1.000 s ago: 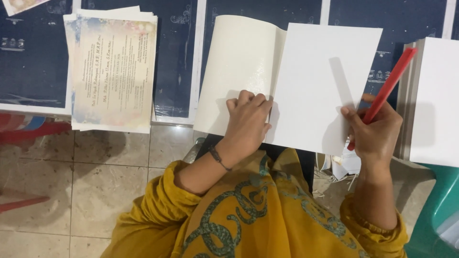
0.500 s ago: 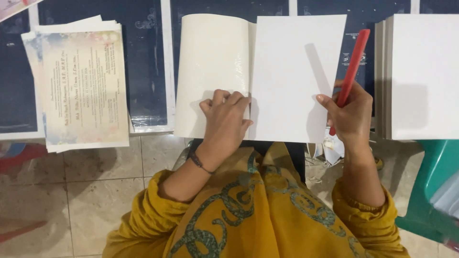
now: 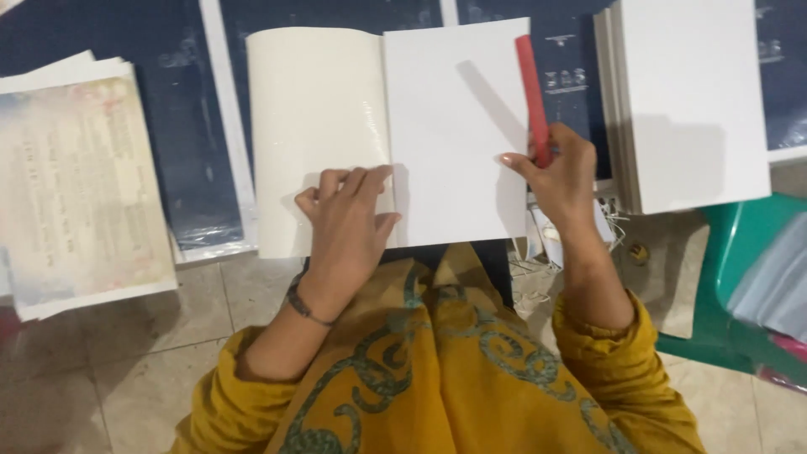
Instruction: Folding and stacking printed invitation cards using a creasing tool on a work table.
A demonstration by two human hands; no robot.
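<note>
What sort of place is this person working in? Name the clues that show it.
Probably a small bookbinding or print-finishing workspace on a tiled floor. Clues: the open blank book, the stack of white sheets and the pile of printed papers laid out around it.

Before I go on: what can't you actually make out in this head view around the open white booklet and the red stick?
- Lower end of the red stick: hidden inside the right hand.
- Booklet near edge by the fold: covered by the left hand.
- Print on the paper stack at left: too blurred, and cut by the frame edge.
- White stack at right: top cut off by the frame.
</note>
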